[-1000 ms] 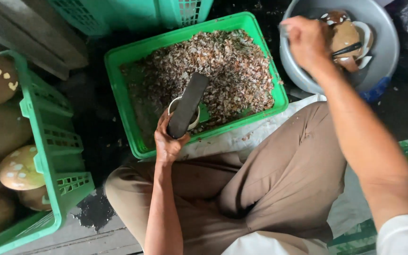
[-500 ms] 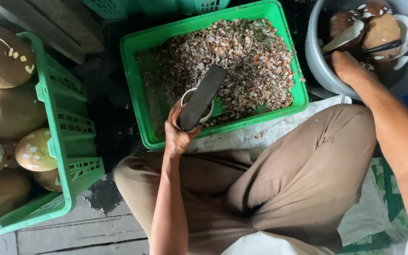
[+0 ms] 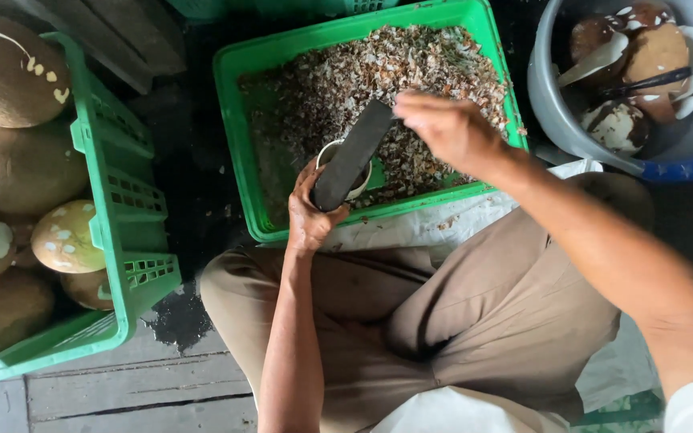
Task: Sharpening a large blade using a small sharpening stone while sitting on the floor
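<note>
Our left hand [image 3: 308, 218] grips the dark blade [image 3: 352, 155], slanting up-right over the green crate [image 3: 234, 120]; our right hand [image 3: 447, 128], fingers curled, meets its tip.

This looks like a small work yard where coconuts are peeled. Green plastic crates [image 3: 126, 232] sit on a worn wooden plank floor [image 3: 138, 393]. One holds brown coconuts [image 3: 18, 168], another holds shell scraps [image 3: 435, 64]. A grey tub [image 3: 559, 120] holds peeled pieces.
</note>
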